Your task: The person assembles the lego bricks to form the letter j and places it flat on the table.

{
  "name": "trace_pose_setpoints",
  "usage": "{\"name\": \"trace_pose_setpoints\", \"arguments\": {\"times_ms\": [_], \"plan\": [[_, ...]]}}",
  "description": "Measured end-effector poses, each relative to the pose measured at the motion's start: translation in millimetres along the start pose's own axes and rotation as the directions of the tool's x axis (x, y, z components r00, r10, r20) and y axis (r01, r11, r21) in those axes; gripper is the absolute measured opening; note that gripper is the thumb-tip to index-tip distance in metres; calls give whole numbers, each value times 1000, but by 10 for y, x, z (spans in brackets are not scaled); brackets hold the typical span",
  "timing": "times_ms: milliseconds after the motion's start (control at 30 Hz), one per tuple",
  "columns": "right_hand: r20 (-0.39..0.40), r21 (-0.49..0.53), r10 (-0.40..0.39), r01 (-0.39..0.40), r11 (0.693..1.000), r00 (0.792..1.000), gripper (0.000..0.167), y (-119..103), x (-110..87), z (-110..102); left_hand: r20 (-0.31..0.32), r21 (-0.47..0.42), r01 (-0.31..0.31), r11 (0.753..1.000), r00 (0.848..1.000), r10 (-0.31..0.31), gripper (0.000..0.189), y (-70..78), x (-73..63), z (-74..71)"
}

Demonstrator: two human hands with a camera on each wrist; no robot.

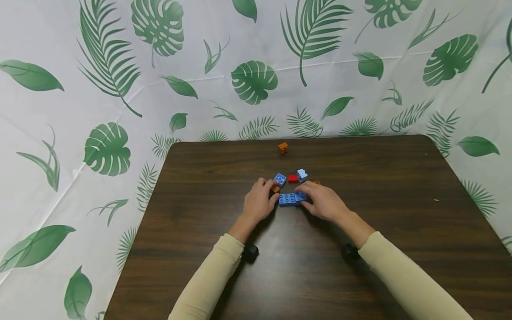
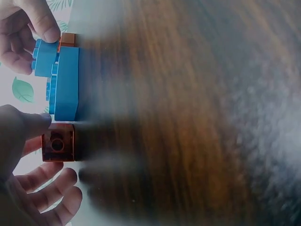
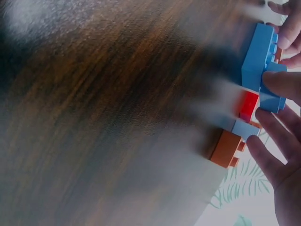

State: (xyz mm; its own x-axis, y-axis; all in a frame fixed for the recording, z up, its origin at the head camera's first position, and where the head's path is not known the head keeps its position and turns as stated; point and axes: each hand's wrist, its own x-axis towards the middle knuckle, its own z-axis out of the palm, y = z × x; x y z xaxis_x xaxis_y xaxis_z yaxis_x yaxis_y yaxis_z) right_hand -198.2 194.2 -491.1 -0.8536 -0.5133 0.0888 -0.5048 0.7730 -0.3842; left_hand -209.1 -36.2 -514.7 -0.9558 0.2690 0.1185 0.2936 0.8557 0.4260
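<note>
A long blue building brick (image 1: 286, 200) lies on the table between both hands. My right hand (image 1: 326, 202) pinches a smaller blue brick (image 3: 273, 96) between thumb and fingers. That brick sits on the right end of the long one, overhanging it; whether it is fully pressed down I cannot tell. At the long brick's left end is my left hand (image 1: 258, 202), its thumb against or close to the brick and its other fingers loosely bent. An orange brick (image 2: 59, 143) stands beside the left thumb and index finger, partly covered in the head view.
Just beyond the hands lie a blue square brick (image 1: 280, 179), a red brick (image 1: 293, 178) and a light blue brick (image 1: 302, 174). Another orange brick (image 3: 225, 148) is by the right fingers. Farther back sits an orange brick (image 1: 283, 147), near the table's (image 1: 224, 153) far edge.
</note>
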Motion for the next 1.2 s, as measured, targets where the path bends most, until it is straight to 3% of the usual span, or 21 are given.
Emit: {"name": "trace_pose_setpoints", "arguments": {"times_ms": [233,433,600,767,933,1067,1200], "plan": [[6,0,14,-14,1000,1000,39,-1,10,5,-36,-23,19,1000,999,-20,28,-32,14,-1],[17,-18,43,-43,999,999,38,-25,49,6,-40,-44,57,997,997,-59,34,-45,-10,-37],[27,-28,70,-69,997,997,37,-46,66,-14,-77,-97,39,994,996,-47,29,-97,-37,-97],[51,-31,85,-83,996,995,37,-53,83,-26,-103,-188,1,982,994,-21,17,-165,-34,-141],[99,-22,113,-111,994,989,36,-69,132,-70,-99,-317,-89,944,993,61,19,-174,-37,-181],[139,-31,128,-125,992,982,34,-83,177,-103,-72,-344,-153,926,988,137,19,-165,-43,-172],[161,-44,143,-137,990,977,34,-100,207,-127,-23,-345,-165,924,986,167,23,-149,-58,-151]]}}
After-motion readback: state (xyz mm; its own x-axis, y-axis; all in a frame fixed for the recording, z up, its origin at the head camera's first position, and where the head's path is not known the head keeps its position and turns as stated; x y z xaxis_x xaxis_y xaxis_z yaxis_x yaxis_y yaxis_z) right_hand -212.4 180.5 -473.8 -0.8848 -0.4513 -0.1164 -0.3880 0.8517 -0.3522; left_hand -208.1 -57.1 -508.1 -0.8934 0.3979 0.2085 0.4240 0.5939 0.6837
